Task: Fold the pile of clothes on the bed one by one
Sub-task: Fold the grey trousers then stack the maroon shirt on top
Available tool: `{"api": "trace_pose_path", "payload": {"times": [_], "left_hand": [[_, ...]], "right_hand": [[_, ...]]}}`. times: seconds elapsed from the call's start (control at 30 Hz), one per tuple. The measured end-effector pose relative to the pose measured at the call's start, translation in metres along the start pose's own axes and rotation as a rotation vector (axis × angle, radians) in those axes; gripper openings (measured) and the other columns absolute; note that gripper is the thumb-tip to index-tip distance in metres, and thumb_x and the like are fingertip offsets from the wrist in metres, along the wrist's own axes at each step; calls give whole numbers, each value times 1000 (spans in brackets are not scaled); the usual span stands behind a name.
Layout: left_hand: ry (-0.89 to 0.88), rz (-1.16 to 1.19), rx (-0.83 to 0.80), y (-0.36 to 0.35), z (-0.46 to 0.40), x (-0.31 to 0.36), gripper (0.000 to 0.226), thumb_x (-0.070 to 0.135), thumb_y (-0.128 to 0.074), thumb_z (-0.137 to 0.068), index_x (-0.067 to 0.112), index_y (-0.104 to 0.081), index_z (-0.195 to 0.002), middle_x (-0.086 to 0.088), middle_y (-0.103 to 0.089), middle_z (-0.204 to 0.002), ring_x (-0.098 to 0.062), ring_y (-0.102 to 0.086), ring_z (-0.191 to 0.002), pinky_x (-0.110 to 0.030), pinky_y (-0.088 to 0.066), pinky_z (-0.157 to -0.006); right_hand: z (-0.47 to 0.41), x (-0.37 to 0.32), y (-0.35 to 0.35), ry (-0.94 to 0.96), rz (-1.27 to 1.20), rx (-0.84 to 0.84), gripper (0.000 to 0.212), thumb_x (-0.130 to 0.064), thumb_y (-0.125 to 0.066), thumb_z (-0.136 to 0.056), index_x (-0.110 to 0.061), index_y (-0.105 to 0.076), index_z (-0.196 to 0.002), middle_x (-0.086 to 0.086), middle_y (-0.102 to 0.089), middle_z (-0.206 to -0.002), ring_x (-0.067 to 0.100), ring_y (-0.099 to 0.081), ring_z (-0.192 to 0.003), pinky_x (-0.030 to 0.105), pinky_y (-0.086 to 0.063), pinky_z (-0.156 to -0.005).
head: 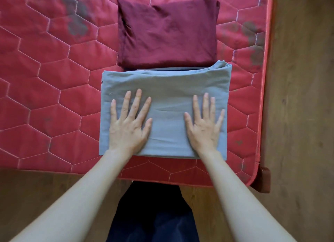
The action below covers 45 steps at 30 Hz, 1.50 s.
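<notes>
Covering most of the view from the left is the red quilted bed [45, 70]. The left hand [129, 122] lies flat with fingers [137, 100] spread on the folded grey cloth [168, 90] near the bed's front edge. The right hand [205, 123] presses the same cloth, fingers spread. Beyond it, touching, sits a folded maroon cloth [168, 32].

Soft, even, moderately bright light falls from above on the red quilted satin mattress [54, 79], giving a faint sheen on its hexagon stitching and only thin shadows under the folded grey-blue cloth [168, 90], while wide-angle bending curves the mattress edges and detail looks slightly soft throughout.
</notes>
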<state>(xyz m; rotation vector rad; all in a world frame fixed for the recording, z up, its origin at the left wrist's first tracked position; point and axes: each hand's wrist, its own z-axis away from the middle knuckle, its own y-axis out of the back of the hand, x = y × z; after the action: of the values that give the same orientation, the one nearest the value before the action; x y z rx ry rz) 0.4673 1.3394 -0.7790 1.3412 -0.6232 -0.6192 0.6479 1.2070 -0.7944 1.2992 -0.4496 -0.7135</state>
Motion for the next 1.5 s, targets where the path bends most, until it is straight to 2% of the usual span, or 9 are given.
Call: {"api": "trace_pose_path", "payload": {"times": [0.17, 0.43, 0.6, 0.77, 0.87, 1.07, 1.23, 1.33, 1.5], "left_hand": [[-12, -12, 49, -2, -6, -11, 66, 54, -25, -95, 25, -14, -154, -3, -1, -162, -24, 1, -149, -52, 4, -118], [-20, 44, 45, -13, -11, -19, 67, 53, -27, -94, 26, -13, -153, -6, -5, -162, -31, -3, -149, -56, -4, -118], [-17, 35, 12, 7, -14, -14, 66, 51, -28, -94, 22, -20, -153, -7, -8, -162, -31, -6, -148, -59, -6, -117], [31, 92, 105, 43, -52, -1, 58, 40, -35, -94, 18, -34, -148, -11, -24, -158, -33, -20, -145, -60, -10, -114], [104, 155, 81, 65, -103, 3, 57, 39, -37, -96, 20, -30, -150, -9, -22, -159, -33, -18, -146, -61, -9, -113], [305, 224, 52, 75, -200, -21, 59, 41, -36, -99, 26, -16, -154, -2, -1, -162, -28, -4, -148, -62, -2, -113], [386, 321, -33, 43, -230, -41, 59, 50, -36, -98, 36, -17, -152, -8, 8, -161, -32, -3, -147, -58, -12, -115], [466, 448, -68, 23, -229, -48, 59, 52, -41, -96, 42, -21, -150, -17, -10, -156, -38, -21, -139, -48, -23, -113], [431, 589, -52, 5, -232, -57, 61, 52, -45, -94, 48, -17, -148, -19, -38, -123, -38, -41, -118, -44, -32, -105]], "right_hand": [[-11, 23, 3, 13, -38, 7, 64, -59, -16, -96, -31, -13, -154, 7, -1, -163, 26, 2, -150, 57, -4, -118], [-16, 23, -10, 21, -82, 60, 61, -53, -27, -98, -28, -19, -153, 10, -8, -162, 28, -4, -149, 55, -12, -118], [-17, 22, 7, 26, -86, 9, 61, -49, -34, -99, -25, -21, -153, 12, -8, -161, 29, -5, -149, 56, -9, -118], [-57, 10, 47, 104, -206, 159, 55, -41, -39, -100, -17, -34, -149, 18, -20, -158, 32, -17, -147, 53, -11, -119], [-106, 0, 73, 91, -229, 159, 57, -41, -41, -100, -21, -26, -152, 16, -14, -160, 30, -12, -148, 49, -12, -120], [-192, -13, 90, 33, -300, 18, 61, -48, -37, -100, -33, -12, -154, 12, 1, -162, 29, -1, -149, 47, -10, -119], [-233, -26, 69, -4, -355, -35, 64, -53, -39, -98, -38, -9, -153, 16, 6, -161, 32, -1, -148, 48, -14, -119], [-244, -26, 55, -81, -423, -34, 66, -56, -44, -95, -43, -12, -152, 24, 2, -159, 33, -7, -148, 45, -19, -117], [-248, -25, 46, -107, -383, 49, 66, -60, -47, -91, -47, -18, -149, 19, -32, -148, 35, -33, -133, 44, -31, -106]]}}
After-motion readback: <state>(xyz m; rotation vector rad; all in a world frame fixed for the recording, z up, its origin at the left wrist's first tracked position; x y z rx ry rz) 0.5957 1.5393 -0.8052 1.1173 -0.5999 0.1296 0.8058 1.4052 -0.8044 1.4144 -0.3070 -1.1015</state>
